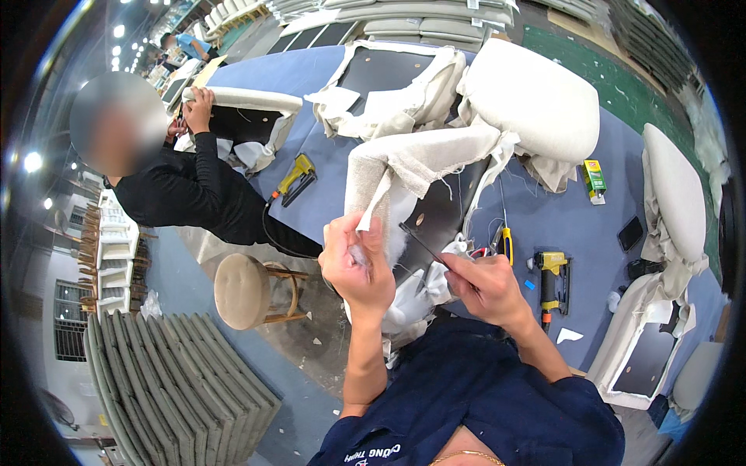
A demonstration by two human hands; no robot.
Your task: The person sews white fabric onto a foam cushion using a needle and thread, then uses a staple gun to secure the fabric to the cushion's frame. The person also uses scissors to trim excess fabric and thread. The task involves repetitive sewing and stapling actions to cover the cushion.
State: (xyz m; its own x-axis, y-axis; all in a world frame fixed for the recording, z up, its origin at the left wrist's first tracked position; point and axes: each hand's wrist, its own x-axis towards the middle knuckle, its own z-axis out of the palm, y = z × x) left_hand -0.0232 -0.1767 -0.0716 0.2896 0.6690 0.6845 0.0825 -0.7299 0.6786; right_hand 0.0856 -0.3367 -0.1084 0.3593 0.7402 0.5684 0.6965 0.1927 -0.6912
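Note:
In front of me lies a chair seat with cream woven fabric [423, 155] folded over one edge and its black underside board [439, 206] facing up. My left hand [359, 268] is closed on a flap of this fabric at the near left corner, where white wadding [400, 233] shows. My right hand [489, 291] grips a thin dark metal tool [426, 244] whose tip points at the wadding; its exact kind is unclear. Beside the seat's right edge lies a yellow-handled screwdriver [507, 245]. White cloth [412, 299] bunches below, between my hands.
On the blue table [536, 210] lie a staple gun [552, 283], a green box [594, 180], a phone [630, 233] and several cushions [536, 93]. To the left, a co-worker [194, 179] handles another seat near a second staple gun [295, 179]. A round stool [242, 291] stands beside stacked grey panels [175, 388].

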